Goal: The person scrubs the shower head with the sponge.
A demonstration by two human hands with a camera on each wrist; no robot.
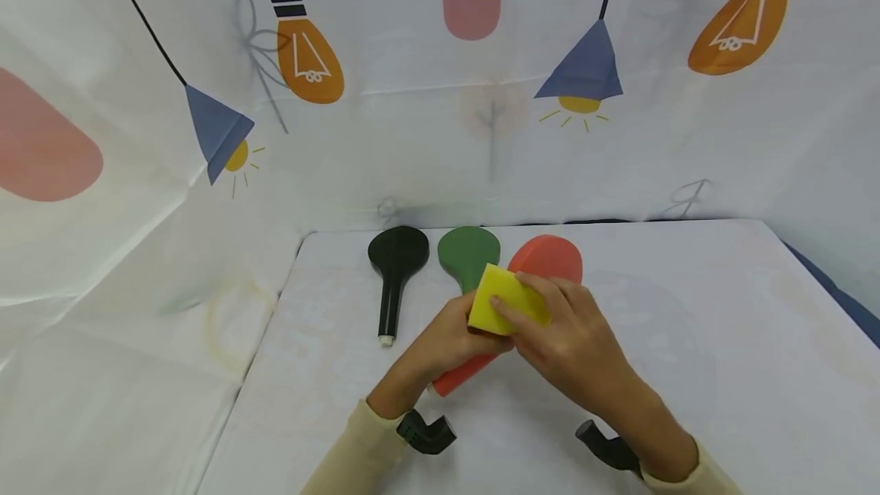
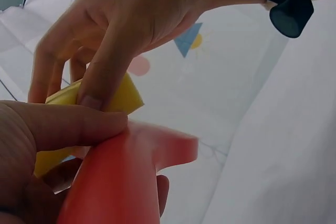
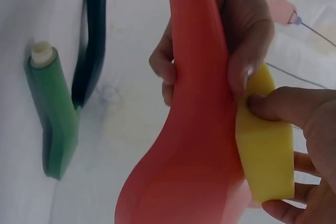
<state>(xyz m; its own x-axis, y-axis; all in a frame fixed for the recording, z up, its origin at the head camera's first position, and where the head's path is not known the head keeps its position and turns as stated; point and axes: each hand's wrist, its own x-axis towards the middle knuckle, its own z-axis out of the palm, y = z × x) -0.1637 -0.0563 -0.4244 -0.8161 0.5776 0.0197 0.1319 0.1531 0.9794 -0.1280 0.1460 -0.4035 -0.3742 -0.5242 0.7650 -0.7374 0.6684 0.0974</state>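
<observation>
My left hand [image 1: 454,338] grips the handle of a red paddle-shaped thing [image 1: 546,257] with a wide rounded head. In the left wrist view, the left thumb lies along its red surface [image 2: 121,182]. My right hand [image 1: 567,334] pinches a yellow sponge block [image 1: 505,300] between thumb and fingers. Seen from the right wrist, the sponge [image 3: 265,145] lies right against the side of the red piece [image 3: 194,129], close to the left hand's fingers. In the head view, both hands and the sponge hide part of the red handle.
A black paddle-shaped piece [image 1: 399,250] and a green one [image 1: 470,250] lie side by side on the white table [image 1: 687,373], left of the red piece. Pale plugs cap their handle ends. Behind rises a white sheet [image 1: 412,143] printed with lamps and bulbs.
</observation>
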